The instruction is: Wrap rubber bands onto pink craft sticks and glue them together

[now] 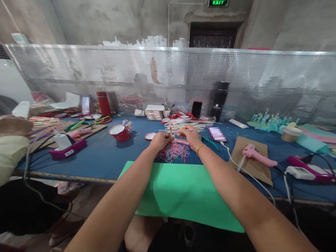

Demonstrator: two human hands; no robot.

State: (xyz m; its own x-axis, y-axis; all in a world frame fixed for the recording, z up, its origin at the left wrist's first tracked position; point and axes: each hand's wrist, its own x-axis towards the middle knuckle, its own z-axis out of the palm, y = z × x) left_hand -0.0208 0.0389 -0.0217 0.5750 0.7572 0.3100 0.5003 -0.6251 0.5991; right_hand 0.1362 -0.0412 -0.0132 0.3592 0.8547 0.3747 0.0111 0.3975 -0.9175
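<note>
My left hand [160, 141] is closed around the lower part of a small pale pinkish stick [170, 130], which stands upright between my two hands. Just to its right, my right hand [190, 135] has its fingers pinched together; whatever they hold is too small to make out. A gold bracelet [199, 149] circles the right wrist. Below both hands lies a tangled heap of pink, blue and white strings [174, 153]. Under my forearms, a green sheet [187, 195] hangs over the table's front edge. Behind the hands are several thin pastel sticks [182, 128].
On the blue table [92, 164] stand a stack of red-rimmed rounds [119, 134], a red bottle [103, 103] and a black bottle [220, 101]. At right, a pink glue gun [258, 155] rests on cardboard [254, 173], near a power strip [312, 169]. A co-worker's arm [7, 152] is at left.
</note>
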